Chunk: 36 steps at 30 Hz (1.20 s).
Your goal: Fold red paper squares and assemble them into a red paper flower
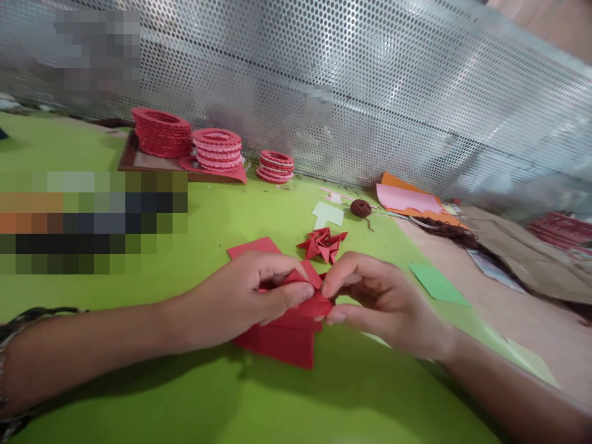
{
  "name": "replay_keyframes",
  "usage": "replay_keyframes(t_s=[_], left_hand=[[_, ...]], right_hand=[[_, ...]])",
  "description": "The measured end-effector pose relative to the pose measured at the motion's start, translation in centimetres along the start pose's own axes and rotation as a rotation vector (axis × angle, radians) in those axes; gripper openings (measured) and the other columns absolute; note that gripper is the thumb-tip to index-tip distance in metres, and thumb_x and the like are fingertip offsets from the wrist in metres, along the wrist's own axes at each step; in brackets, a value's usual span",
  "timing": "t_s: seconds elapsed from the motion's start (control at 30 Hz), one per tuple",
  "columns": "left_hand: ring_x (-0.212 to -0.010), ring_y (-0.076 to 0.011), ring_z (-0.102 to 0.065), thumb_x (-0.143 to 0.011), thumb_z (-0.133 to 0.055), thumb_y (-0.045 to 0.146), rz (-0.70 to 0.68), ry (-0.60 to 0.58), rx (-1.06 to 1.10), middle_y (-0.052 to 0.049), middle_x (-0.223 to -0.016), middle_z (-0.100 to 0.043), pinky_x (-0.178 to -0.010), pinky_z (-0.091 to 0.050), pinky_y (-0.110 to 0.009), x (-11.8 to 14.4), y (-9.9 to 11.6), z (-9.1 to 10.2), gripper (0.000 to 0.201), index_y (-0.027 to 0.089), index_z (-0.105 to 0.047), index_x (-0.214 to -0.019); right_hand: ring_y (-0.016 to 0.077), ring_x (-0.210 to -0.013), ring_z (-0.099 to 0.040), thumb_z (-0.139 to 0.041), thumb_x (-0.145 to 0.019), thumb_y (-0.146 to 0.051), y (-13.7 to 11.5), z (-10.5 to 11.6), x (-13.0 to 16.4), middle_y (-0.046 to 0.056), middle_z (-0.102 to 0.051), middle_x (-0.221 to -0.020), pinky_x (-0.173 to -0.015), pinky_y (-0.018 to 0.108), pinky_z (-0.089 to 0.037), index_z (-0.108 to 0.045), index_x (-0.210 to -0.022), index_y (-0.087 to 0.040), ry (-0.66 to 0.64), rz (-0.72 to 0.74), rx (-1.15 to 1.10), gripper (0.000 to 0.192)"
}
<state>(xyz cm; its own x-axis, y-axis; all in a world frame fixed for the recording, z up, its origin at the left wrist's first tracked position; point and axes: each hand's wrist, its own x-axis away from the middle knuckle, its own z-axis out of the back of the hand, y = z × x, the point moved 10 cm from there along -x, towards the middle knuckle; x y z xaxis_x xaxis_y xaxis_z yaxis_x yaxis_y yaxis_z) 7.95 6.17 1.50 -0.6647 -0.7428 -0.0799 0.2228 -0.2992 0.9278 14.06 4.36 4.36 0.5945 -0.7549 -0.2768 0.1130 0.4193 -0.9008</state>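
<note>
Between my two hands is a small folded red paper piece [316, 304]. My left hand [263, 287] pinches it between thumb and fingers from the left. From the right, the thumb and fingertips of my right hand [374, 299] close on its edge. Flat red paper sheets [287, 345] lie on the green tabletop under my left hand, partly hidden by it. Just beyond my hands sits a folded red paper star [322, 245] with several points.
Stacks of red rings [161, 135] and pink-and-red rings [217, 150] stand on a brown tray [152, 169]; another ring stack [275, 167] is beside it. A brown yarn ball [361, 208], a green paper square [439, 284] and brown paper [509, 246] lie rightward. Perforated metal [277, 68] borders the back.
</note>
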Motion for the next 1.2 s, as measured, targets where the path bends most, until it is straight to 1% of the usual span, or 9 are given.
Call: replay_keyframes(t_s=[0.13,0.3,0.4,0.5,0.67,0.8,0.97,1.07,1.2], left_hand=[[-0.045,-0.0053,-0.032,-0.08,-0.044,0.021,-0.039,0.033,-0.094,0.009,-0.049,-0.033,-0.041,-0.023,-0.017,-0.2,0.2,0.2,0.022,0.015,-0.047,-0.059],[-0.046,-0.006,-0.032,-0.079,-0.046,0.021,-0.097,0.019,-0.1,0.008,-0.05,-0.033,-0.042,-0.023,-0.017,-0.4,0.4,-0.1,0.022,0.016,-0.045,-0.057],[-0.045,-0.0063,-0.032,-0.082,-0.045,0.027,-0.025,-0.009,0.001,0.008,-0.051,-0.035,-0.04,-0.023,-0.017,-0.5,-0.5,-0.1,0.022,0.017,-0.047,-0.062],[-0.043,-0.0063,-0.03,-0.083,-0.044,0.032,0.034,-0.048,0.093,0.008,-0.049,-0.035,-0.039,-0.021,-0.017,-0.4,-1.2,-0.3,0.025,0.017,-0.047,-0.063],[-0.041,-0.0053,-0.029,-0.083,-0.044,0.032,0.06,-0.126,0.132,0.009,-0.046,-0.036,-0.039,-0.02,-0.016,-0.2,-1.5,-1.0,0.027,0.017,-0.044,-0.061],[-0.042,-0.0048,-0.031,-0.084,-0.044,0.032,0.052,-0.133,0.108,0.009,-0.047,-0.038,-0.039,-0.022,-0.015,-0.3,-1.6,-1.1,0.028,0.017,-0.043,-0.061],[-0.042,-0.0053,-0.034,-0.084,-0.042,0.029,0.028,-0.063,0.029,0.009,-0.048,-0.04,-0.04,-0.025,-0.015,-0.2,-1.1,-0.7,0.023,0.017,-0.047,-0.065],[-0.041,-0.0058,-0.037,-0.086,-0.038,0.027,-0.012,-0.072,-0.014,0.008,-0.048,-0.045,-0.04,-0.027,-0.016,0.0,-0.5,-0.8,0.021,0.017,-0.048,-0.069],[-0.044,-0.0064,-0.04,-0.088,-0.034,0.021,-0.119,-0.063,-0.107,0.007,-0.052,-0.046,-0.044,-0.031,-0.017,0.3,0.4,-0.8,0.024,0.018,-0.043,-0.066]], right_hand=[[0.0046,-0.064,-0.057,-0.058,-0.075,-0.004,0.2,-0.2,0.1,-0.002,-0.058,-0.072,-0.062,0.015,-0.05,-0.053,-0.08,-0.015,0.01,-0.012,0.081,0.012],[0.0065,-0.064,-0.055,-0.056,-0.075,-0.003,-0.3,-0.1,0.1,-0.001,-0.057,-0.074,-0.061,0.018,-0.049,-0.052,-0.078,-0.016,0.05,0.058,0.336,0.014],[0.008,-0.063,-0.057,-0.058,-0.076,-0.005,-2.3,-0.2,0.4,0.0,-0.059,-0.072,-0.059,0.018,-0.05,-0.054,-0.079,-0.015,0.077,0.238,0.537,0.011],[0.0107,-0.07,-0.059,-0.056,-0.079,-0.006,-4.2,-1.4,1.3,0.005,-0.063,-0.076,-0.063,0.02,-0.05,-0.057,-0.082,-0.012,0.028,0.456,0.722,0.007],[0.0118,-0.081,-0.058,-0.046,-0.087,-0.01,-4.9,-2.2,2.2,0.009,-0.064,-0.085,-0.073,0.022,-0.049,-0.06,-0.089,-0.01,-0.007,0.577,0.89,0.014],[0.011,-0.076,-0.058,-0.048,-0.086,-0.011,-4.5,-2.0,1.8,0.008,-0.064,-0.081,-0.067,0.02,-0.05,-0.061,-0.084,-0.009,0.005,0.535,0.861,0.013],[0.0101,-0.072,-0.06,-0.057,-0.08,-0.012,-3.8,-1.3,0.9,0.005,-0.064,-0.076,-0.066,0.02,-0.05,-0.06,-0.079,-0.012,0.032,0.401,0.748,0.003],[0.0091,-0.064,-0.059,-0.058,-0.078,-0.01,-3.2,-0.1,0.6,0.002,-0.064,-0.07,-0.059,0.019,-0.049,-0.058,-0.077,-0.014,0.129,0.28,0.659,0.005],[0.0083,-0.056,-0.054,-0.054,-0.078,-0.008,-1.8,1.1,0.6,0.0,-0.059,-0.065,-0.051,0.019,-0.046,-0.055,-0.073,-0.016,0.248,0.137,0.535,0.009]])
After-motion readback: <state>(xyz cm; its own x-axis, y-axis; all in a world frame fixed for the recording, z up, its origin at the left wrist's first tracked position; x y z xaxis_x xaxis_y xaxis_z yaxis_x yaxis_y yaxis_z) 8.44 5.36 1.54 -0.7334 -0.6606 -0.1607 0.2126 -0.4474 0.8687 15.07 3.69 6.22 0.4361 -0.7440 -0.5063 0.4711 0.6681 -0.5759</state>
